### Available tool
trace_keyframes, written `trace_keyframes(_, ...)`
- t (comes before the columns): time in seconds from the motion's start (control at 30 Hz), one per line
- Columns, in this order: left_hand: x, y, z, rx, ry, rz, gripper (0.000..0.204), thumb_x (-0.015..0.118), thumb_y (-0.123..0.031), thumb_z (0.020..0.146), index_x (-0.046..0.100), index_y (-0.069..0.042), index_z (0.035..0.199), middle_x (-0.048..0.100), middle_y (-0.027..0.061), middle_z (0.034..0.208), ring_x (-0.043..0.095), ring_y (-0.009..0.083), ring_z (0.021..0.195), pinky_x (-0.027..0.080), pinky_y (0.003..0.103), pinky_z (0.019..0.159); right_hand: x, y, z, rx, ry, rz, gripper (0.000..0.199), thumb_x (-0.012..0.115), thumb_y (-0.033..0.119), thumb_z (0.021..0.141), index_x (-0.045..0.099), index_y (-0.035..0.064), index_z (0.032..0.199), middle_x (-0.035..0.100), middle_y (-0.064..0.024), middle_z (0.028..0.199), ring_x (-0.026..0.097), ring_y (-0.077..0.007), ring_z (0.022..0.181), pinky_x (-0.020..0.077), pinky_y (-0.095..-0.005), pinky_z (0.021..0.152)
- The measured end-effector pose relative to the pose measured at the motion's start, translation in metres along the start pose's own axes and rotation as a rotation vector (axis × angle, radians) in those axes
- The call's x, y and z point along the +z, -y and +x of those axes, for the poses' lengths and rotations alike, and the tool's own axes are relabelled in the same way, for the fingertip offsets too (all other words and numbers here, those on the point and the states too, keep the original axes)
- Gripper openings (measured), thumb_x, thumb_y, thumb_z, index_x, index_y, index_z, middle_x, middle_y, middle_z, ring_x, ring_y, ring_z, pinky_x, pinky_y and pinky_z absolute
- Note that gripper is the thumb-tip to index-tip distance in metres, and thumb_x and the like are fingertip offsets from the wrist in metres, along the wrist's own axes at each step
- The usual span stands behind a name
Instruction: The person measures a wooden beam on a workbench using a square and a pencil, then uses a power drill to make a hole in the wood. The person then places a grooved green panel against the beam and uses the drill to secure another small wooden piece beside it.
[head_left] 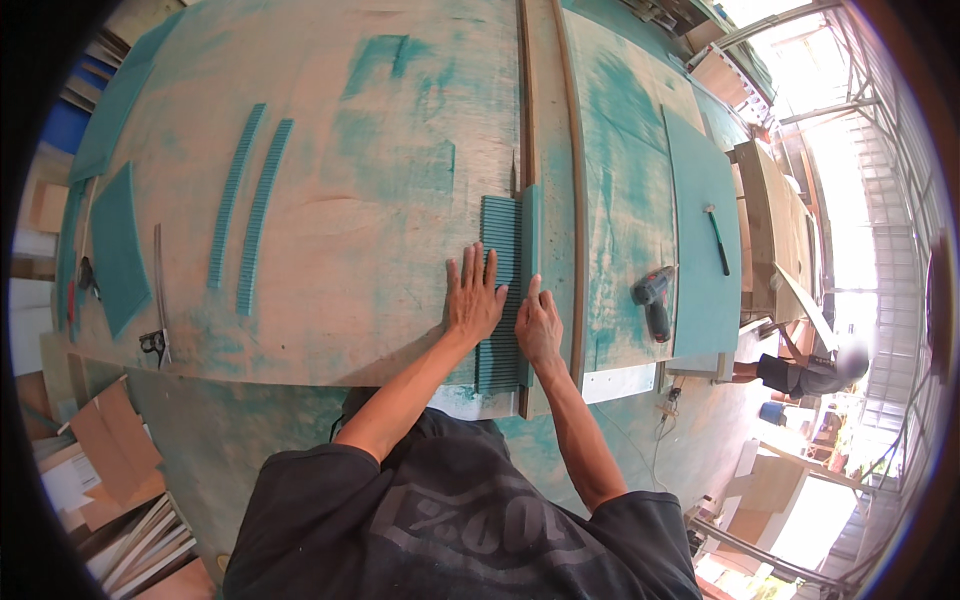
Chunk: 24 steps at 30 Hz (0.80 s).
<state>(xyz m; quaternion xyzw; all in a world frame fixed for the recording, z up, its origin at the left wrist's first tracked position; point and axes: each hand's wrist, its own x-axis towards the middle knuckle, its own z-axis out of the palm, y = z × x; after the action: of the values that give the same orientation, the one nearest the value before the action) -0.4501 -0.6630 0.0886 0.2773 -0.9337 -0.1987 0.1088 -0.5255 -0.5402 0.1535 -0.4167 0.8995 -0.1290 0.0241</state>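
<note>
A ridged teal panel, cut with close parallel grooves, lies on the large wooden worktable near its front edge. My left hand rests flat on its left part, fingers stretched out and holding nothing. A narrow smooth teal strip stands along the panel's right side, against a long wooden rail. My right hand is closed over this strip, index finger pointing forward along it and the other fingers curled. My palm hides part of the strip.
Two slim ridged teal strips lie to the left, with a combination square and teal offcuts beyond. On the right are a cordless drill, a hammer and a teal sheet. A person works far right.
</note>
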Motion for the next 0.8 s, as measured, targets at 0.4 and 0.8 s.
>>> trace_keyframes(0.4,-0.002,0.002,0.013,-0.008,-0.001,-0.019,0.075,0.046,-0.043,0.106,0.024,0.001,0.163,0.014,0.0243,0.172,0.01,0.0382,0.16,0.008,0.062,0.127,0.003,-0.001,0.014,0.004,0.023,-0.025,0.058,0.055,0.005,0.099,0.036,-0.0063,0.152,0.059,-0.0174,0.105,0.066,-0.0338,0.096,0.0589,-0.0427,0.074)
trace_keyframes(0.8,0.002,0.006,0.027,-0.008,0.0,-0.009,0.076,0.044,-0.043,0.107,0.021,0.001,0.164,0.011,0.0241,0.172,0.008,0.0377,0.161,0.006,0.063,0.127,0.005,-0.001,0.03,0.007,-0.001,-0.105,0.058,0.056,0.007,0.098,0.039,-0.0044,0.152,0.058,-0.0139,0.098,0.067,-0.0297,0.085,0.0584,-0.0395,0.067)
